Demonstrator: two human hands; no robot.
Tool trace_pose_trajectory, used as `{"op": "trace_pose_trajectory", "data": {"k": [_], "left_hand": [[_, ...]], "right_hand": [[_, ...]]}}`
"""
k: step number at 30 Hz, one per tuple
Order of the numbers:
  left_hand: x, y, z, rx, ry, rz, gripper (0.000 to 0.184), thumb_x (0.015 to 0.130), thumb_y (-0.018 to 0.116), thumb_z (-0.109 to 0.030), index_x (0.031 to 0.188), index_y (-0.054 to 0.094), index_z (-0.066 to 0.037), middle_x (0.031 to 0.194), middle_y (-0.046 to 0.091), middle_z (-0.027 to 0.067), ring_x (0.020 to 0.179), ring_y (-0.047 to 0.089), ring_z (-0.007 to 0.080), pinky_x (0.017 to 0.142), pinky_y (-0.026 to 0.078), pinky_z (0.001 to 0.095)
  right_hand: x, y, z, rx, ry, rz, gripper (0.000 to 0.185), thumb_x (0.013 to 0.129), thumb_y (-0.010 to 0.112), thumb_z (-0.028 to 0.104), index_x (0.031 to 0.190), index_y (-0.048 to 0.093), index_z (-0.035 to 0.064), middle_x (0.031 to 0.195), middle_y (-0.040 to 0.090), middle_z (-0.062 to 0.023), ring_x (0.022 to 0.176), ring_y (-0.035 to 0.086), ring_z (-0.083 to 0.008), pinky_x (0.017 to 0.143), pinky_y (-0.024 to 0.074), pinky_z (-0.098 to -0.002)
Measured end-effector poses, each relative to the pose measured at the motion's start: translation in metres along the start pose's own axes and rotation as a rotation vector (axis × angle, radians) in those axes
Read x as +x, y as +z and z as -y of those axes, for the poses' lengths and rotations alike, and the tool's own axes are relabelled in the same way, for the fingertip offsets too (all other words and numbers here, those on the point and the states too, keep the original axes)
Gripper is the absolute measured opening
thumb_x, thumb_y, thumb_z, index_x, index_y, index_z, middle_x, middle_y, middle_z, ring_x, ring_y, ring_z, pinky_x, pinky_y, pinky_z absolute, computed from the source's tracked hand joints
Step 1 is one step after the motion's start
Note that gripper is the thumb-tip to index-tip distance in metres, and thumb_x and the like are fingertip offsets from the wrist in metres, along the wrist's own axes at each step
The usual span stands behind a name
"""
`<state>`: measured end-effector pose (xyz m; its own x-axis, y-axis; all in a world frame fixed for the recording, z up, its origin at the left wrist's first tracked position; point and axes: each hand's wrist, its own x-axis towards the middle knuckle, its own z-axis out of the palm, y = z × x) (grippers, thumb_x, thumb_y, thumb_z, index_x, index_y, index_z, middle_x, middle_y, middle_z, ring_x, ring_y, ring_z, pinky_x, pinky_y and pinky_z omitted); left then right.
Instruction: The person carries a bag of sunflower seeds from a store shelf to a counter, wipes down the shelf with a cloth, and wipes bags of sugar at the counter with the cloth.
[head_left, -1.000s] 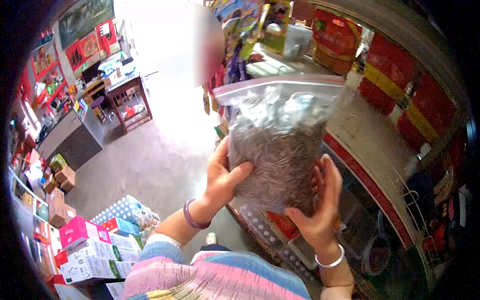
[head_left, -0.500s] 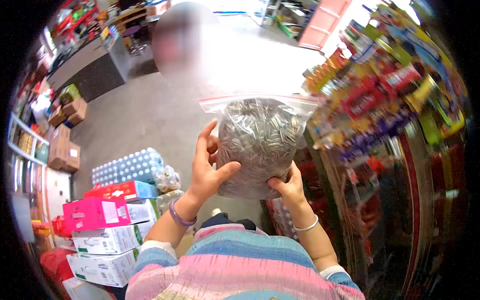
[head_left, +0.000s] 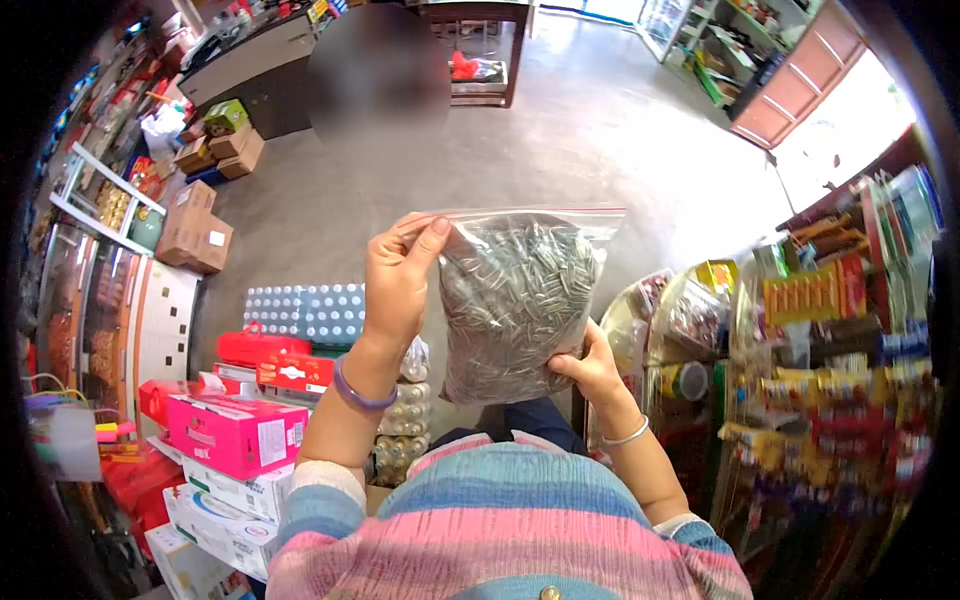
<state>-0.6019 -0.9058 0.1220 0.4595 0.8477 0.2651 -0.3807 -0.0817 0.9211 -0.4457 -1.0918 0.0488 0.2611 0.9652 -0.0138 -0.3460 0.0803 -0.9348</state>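
A clear zip bag of sunflower seeds (head_left: 515, 310) hangs upright in front of my chest, filled with striped seeds, its red-lined zip strip across the top. My left hand (head_left: 402, 275) pinches the bag's upper left corner between thumb and fingers. Lower down on the other side, my right hand (head_left: 592, 372) grips the bag's right edge, thumb on the front and fingers behind it, partly hidden. A purple bangle (head_left: 360, 388) circles my left wrist and a silver bangle (head_left: 628, 432) my right one.
Stacked cartons, a pink box (head_left: 235, 432) among them, stand at my left beside wrapped bottles (head_left: 305, 310). Shelves of packaged snacks (head_left: 830, 390) line my right. Brown cartons (head_left: 195, 230) sit farther left, near a counter (head_left: 255, 75). A blurred patch covers something ahead.
My left hand has gone from the bag's side up to its top left corner and pinches it. My right hand still holds the lower right edge. The view has turned right.
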Motion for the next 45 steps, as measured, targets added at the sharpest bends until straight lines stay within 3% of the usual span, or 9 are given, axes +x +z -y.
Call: {"op": "trace_pose_trajectory", "data": {"k": [5,10,12,14,17,21,26,31,45], "left_hand": [[0.081,0.0,0.028,0.022,-0.031,-0.155,0.012,0.088,0.062,-0.013,0.09,0.066,-0.001,0.075,0.066,0.0059,0.065,0.061,0.0112,0.059,0.049,0.0241],[0.154,0.009,0.024,0.108,0.001,-0.208,0.011,0.089,0.061,-0.012,0.088,0.065,-0.002,0.072,0.064,0.005,0.06,0.058,0.0107,0.057,0.048,0.0232],[0.178,0.008,0.021,0.161,0.048,-0.189,0.012,0.089,0.061,-0.012,0.085,0.065,-0.001,0.07,0.063,0.0043,0.059,0.057,0.01,0.057,0.047,0.0225],[0.205,-0.004,0.022,0.241,0.081,-0.178,0.013,0.089,0.061,-0.011,0.083,0.065,-0.001,0.07,0.062,0.0034,0.059,0.056,0.0095,0.057,0.045,0.022],[0.246,-0.033,0.028,0.344,0.136,-0.21,0.015,0.089,0.061,-0.012,0.08,0.065,-0.001,0.069,0.059,0.0015,0.06,0.055,0.0085,0.057,0.043,0.0213],[0.292,-0.078,0.035,0.394,0.158,-0.314,0.018,0.089,0.061,-0.013,0.077,0.064,0.0,0.068,0.054,-0.0005,0.064,0.052,0.0079,0.057,0.041,0.0214],[0.344,-0.162,0.048,0.549,0.141,-0.34,0.017,0.085,0.064,-0.012,0.075,0.065,0.001,0.062,0.049,0.0019,0.06,0.045,0.0106,0.055,0.035,0.0258],[0.404,-0.242,0.043,0.732,0.181,-0.251,0.014,0.084,0.065,-0.01,0.08,0.066,0.003,0.063,0.053,0.0042,0.058,0.048,0.0125,0.052,0.036,0.0263],[0.645,-0.389,0.074,1.351,0.164,-0.231,0.013,0.07,0.072,-0.006,0.082,0.068,-0.003,0.073,0.061,0.0102,0.066,0.06,0.0258,0.06,0.047,0.0349]], "right_hand": [[0.109,-0.05,-0.003,-0.105,0.075,0.156,0.072,0.071,0.08,0.016,0.13,0.043,-0.0017,0.123,0.053,-0.0069,0.114,0.048,-0.0162,0.1,0.037,-0.0324],[0.221,-0.103,0.036,0.003,0.179,0.211,0.073,0.076,0.073,0.012,0.137,0.035,-0.0015,0.132,0.047,-0.0098,0.123,0.043,-0.0201,0.104,0.0324,-0.035],[0.28,-0.107,0.06,-0.013,-0.122,0.114,0.062,0.079,0.066,0.008,0.135,0.041,0.0009,0.13,0.05,-0.0098,0.118,0.047,-0.019,0.102,0.0351,-0.0351],[0.328,-0.086,0.096,-0.255,-0.407,0.004,0.052,0.079,0.067,0.009,0.128,0.05,0.0043,0.123,0.055,-0.0127,0.115,0.05,-0.0233,0.099,0.0368,-0.0352],[0.396,-0.045,0.138,-0.848,-0.721,0.215,0.041,0.077,0.069,0.012,0.116,0.059,0.0056,0.113,0.058,-0.0151,0.109,0.053,-0.0295,0.095,0.0391,-0.0366],[0.49,0.015,0.125,-1.025,-0.88,0.426,0.029,0.074,0.071,0.016,0.099,0.064,0.005,0.097,0.061,-0.0133,0.094,0.055,-0.0315,0.081,0.0439,-0.0387],[0.595,0.072,0.094,-0.911,-0.834,0.755,0.008,0.076,0.067,0.011,0.079,0.063,0.0043,0.077,0.06,-0.009,0.075,0.056,-0.0296,0.07,0.0442,-0.0401],[0.682,0.119,0.063,-0.872,-0.667,0.821,0.007,0.076,0.066,0.007,0.081,0.062,0.0032,0.077,0.058,-0.0119,0.071,0.056,-0.0307,0.063,0.0456,-0.0387],[0.959,0.207,-0.014,-0.923,-0.896,0.816,0.01,0.072,0.062,0.014,0.076,0.061,0.0053,0.076,0.055,-0.0088,0.075,0.056,-0.0269,0.069,0.0455,-0.0371]]}}
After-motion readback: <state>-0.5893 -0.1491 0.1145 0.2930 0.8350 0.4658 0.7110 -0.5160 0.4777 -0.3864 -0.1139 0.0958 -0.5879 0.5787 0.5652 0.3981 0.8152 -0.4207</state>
